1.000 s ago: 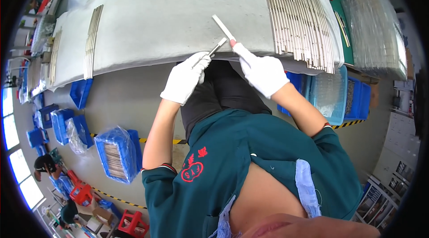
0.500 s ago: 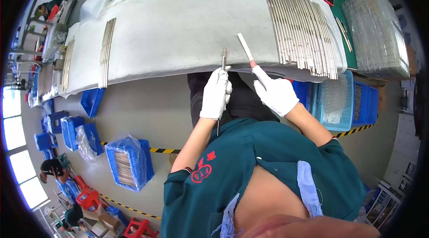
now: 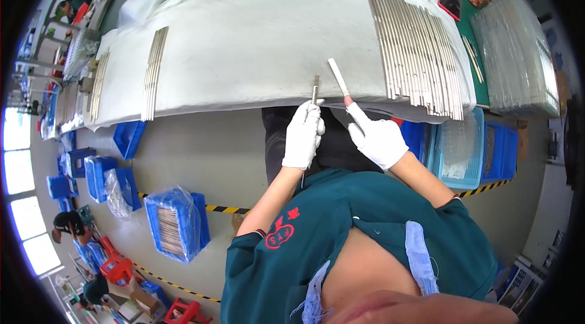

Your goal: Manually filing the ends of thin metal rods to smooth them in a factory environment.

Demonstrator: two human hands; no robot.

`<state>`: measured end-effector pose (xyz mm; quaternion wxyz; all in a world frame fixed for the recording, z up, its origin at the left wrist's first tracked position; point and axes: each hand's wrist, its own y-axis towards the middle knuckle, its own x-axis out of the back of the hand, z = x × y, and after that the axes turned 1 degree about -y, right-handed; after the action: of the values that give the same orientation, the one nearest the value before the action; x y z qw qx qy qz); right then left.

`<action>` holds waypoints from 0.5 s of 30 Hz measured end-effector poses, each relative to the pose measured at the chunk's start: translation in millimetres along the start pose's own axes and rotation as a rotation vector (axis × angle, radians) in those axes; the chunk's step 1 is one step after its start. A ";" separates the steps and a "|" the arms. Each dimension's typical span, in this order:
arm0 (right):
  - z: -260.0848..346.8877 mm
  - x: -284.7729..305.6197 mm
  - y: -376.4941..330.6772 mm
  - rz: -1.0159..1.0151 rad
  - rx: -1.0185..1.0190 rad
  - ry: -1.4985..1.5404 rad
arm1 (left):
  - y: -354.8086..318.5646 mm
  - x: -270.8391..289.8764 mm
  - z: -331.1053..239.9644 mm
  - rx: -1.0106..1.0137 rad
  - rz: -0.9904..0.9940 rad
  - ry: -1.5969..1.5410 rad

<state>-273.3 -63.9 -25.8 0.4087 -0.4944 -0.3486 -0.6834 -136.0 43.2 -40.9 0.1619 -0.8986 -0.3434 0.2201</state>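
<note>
The gloved left hand is gripping a thin metal strip upright at the desk's near edge. The gloved right hand is clenching a white stick tool, angling it over the white cloth. Open cloth is lying to the left; a row of metal strips is crowding the right.

Bare white cloth ahead — metal strips rightward
</note>
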 end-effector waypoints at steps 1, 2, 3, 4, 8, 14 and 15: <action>-0.3 -0.5 0.2 0.000 -0.006 -0.017 | -0.8 1.6 -2.9 0.022 -0.006 0.009; -3.2 -0.9 -1.0 0.002 -0.011 -0.033 | 2.5 0.8 0.4 0.019 0.016 -0.013; -7.2 -5.1 -3.2 -0.048 -0.010 -0.043 | 1.0 -1.2 -2.4 0.017 0.033 -0.002; -9.1 -6.2 -3.2 -0.083 0.017 -0.051 | 0.7 -1.2 -3.0 0.018 0.048 0.002; -12.1 -11.2 -0.6 -0.054 0.011 -0.025 | 1.6 3.9 -1.3 -0.034 0.062 0.010; -6.5 -11.5 1.6 0.073 -0.143 0.145 | 5.5 6.8 -2.5 -0.041 0.089 -0.001; -6.4 -11.1 0.7 0.077 -0.133 0.140 | 4.3 6.3 -2.7 -0.045 0.082 -0.009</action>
<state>-273.2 -67.5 -38.1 0.4244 -0.4844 -0.2538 -0.7217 -128.1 44.1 -42.4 0.1310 -0.9143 -0.3120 0.2228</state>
